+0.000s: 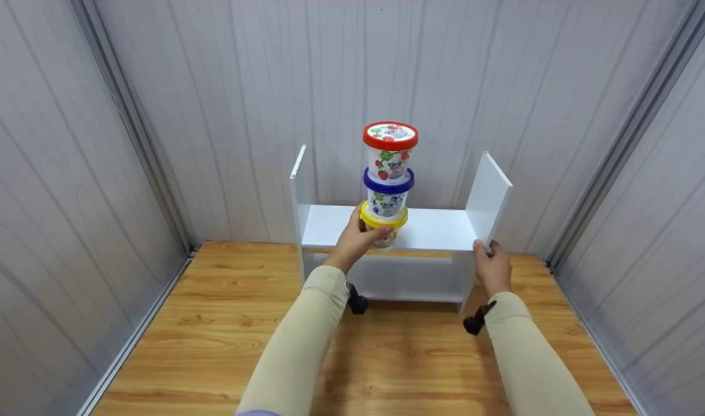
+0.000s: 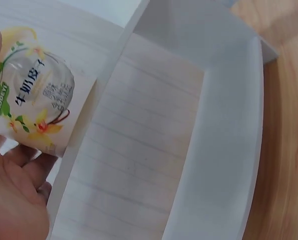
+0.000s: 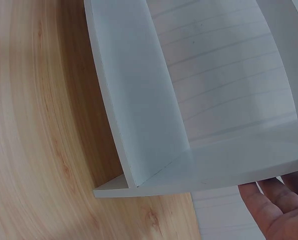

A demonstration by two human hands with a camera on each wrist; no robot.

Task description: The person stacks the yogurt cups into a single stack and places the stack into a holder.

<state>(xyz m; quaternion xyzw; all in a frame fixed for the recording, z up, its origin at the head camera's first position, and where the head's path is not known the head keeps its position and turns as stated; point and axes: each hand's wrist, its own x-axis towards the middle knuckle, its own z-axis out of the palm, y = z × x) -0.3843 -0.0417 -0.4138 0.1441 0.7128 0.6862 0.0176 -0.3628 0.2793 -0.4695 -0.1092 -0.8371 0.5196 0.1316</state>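
My left hand [image 1: 355, 240] grips the bottom tub [image 1: 385, 238] of a stack, a white one with a yellow lid, fingers and thumb round its sides. On it stands a blue-lidded tub [image 1: 387, 201], topped by a red-lidded tub [image 1: 389, 159] with strawberry prints. The stack is at the front edge of the upper board of a small white shelf [image 1: 439, 228]. In the left wrist view the bottom tub [image 2: 36, 95] shows yellow flowers and a dish. My right hand [image 1: 493, 268] holds the shelf's right side panel [image 1: 488, 199], its fingers at the panel's edge in the right wrist view.
The shelf stands on a wood-grain table [image 1: 242, 329] close to the pale panelled back wall [image 1: 260, 115]. Its lower board [image 1: 410, 278] lies under the upper one. Side walls with metal corner strips rise at left and right. A small black device [image 1: 357, 300] hangs at the left wrist.
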